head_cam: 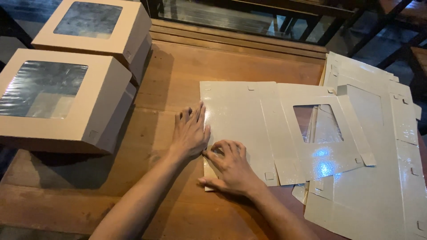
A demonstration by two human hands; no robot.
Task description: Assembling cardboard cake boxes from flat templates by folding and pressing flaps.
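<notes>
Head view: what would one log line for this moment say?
left hand: flat on cardboard box blank | right hand: fingers pressing its left edge | wooden table
</notes>
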